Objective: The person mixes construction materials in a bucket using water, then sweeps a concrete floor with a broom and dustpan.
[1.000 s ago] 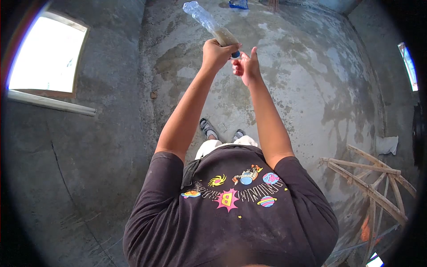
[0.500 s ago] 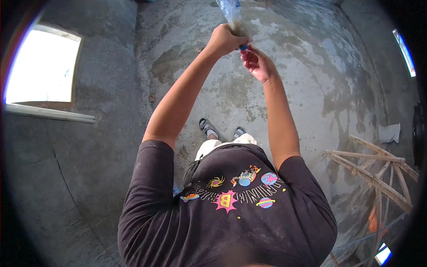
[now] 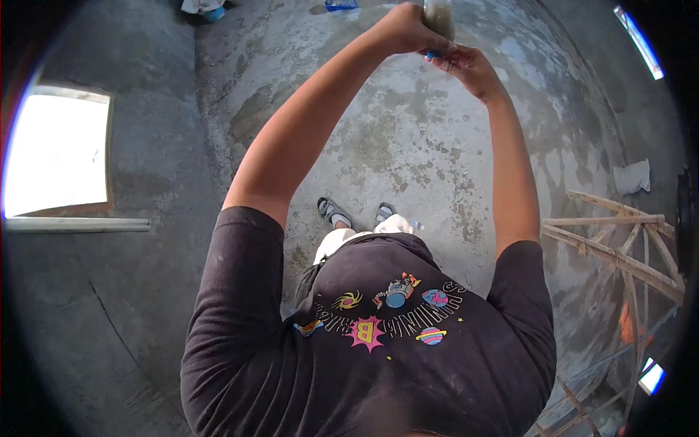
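Two hands [image 3: 405, 30] at one bottle [image 3: 440, 20] (one blue cap [image 3: 432, 54]), two feet [image 3: 336, 213]

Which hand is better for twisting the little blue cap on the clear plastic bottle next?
Probably the right hand: it is right beside the little blue cap, while the left hand is wrapped around the clear plastic bottle and looks better placed to hold it steady.

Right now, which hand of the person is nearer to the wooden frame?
Right. The right hand, at the blue cap, is above and left of the wooden frame in the picture; the left hand, around the bottle, is farther left.
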`<state>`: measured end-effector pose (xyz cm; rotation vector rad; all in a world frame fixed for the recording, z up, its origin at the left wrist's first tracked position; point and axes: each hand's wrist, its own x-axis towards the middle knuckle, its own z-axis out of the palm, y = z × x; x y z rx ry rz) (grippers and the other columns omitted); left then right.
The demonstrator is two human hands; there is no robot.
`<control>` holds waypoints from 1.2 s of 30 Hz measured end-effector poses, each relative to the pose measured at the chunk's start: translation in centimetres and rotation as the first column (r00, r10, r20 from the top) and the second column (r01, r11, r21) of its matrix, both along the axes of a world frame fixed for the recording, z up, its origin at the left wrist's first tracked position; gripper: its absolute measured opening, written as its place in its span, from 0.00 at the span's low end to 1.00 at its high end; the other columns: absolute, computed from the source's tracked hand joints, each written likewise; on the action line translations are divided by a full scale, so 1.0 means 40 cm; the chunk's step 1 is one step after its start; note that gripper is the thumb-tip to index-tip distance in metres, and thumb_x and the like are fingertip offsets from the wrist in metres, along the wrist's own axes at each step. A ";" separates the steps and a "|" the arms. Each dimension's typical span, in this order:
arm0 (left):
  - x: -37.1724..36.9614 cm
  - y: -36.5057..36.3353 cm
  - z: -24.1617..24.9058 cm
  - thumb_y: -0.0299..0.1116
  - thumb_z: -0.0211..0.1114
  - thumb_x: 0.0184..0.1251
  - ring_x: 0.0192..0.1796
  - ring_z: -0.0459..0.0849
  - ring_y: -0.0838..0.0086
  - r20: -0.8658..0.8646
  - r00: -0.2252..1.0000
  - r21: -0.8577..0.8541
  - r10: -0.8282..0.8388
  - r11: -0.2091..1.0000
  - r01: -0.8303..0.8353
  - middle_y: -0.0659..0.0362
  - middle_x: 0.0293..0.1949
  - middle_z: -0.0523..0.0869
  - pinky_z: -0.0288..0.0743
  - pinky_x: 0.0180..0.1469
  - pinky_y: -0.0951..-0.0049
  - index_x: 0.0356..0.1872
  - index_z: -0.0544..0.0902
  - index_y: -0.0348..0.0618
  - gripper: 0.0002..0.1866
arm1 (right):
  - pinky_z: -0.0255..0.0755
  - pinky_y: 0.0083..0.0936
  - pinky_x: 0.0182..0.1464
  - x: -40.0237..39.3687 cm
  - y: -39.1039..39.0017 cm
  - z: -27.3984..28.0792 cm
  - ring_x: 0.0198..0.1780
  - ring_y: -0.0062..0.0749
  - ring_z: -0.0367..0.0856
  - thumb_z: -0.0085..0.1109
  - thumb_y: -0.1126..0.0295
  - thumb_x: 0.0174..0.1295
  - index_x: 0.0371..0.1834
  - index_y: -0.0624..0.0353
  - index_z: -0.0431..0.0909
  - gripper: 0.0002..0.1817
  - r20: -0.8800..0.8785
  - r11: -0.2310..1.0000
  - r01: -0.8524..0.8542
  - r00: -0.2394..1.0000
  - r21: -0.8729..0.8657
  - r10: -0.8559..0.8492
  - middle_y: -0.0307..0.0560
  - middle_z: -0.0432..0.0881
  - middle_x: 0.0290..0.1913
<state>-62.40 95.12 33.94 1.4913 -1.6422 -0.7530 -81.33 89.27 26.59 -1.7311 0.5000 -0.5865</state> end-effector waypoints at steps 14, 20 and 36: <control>-0.136 -0.107 0.004 0.47 0.79 0.40 0.17 0.77 0.76 0.031 0.997 -0.100 -0.066 0.993 0.069 0.56 0.12 0.79 0.72 0.22 0.69 0.14 0.81 0.32 0.24 | 0.74 0.20 0.46 -0.130 -0.020 0.034 0.42 0.18 0.81 0.71 0.68 0.55 0.44 0.63 0.83 0.16 0.018 0.919 0.322 0.945 -0.227 -0.327 0.38 0.86 0.40; -0.098 -0.021 0.017 0.47 0.79 0.39 0.16 0.75 0.76 0.034 0.999 -0.101 0.024 0.995 -0.020 0.57 0.12 0.78 0.70 0.22 0.67 0.14 0.80 0.32 0.24 | 0.74 0.19 0.50 -0.074 0.024 0.040 0.43 0.19 0.81 0.70 0.70 0.55 0.46 0.65 0.82 0.16 0.012 0.935 0.256 0.965 -0.247 -0.262 0.40 0.86 0.42; 0.247 0.694 0.035 0.36 0.74 0.42 0.23 0.81 0.77 -0.001 0.802 0.001 0.598 0.802 -0.598 0.58 0.21 0.84 0.76 0.29 0.71 0.26 0.86 0.35 0.14 | 0.64 0.33 0.62 0.422 0.505 0.091 0.59 0.35 0.73 0.74 0.56 0.50 0.41 0.52 0.86 0.18 -0.004 0.719 -0.224 0.956 -0.658 0.294 0.42 0.77 0.56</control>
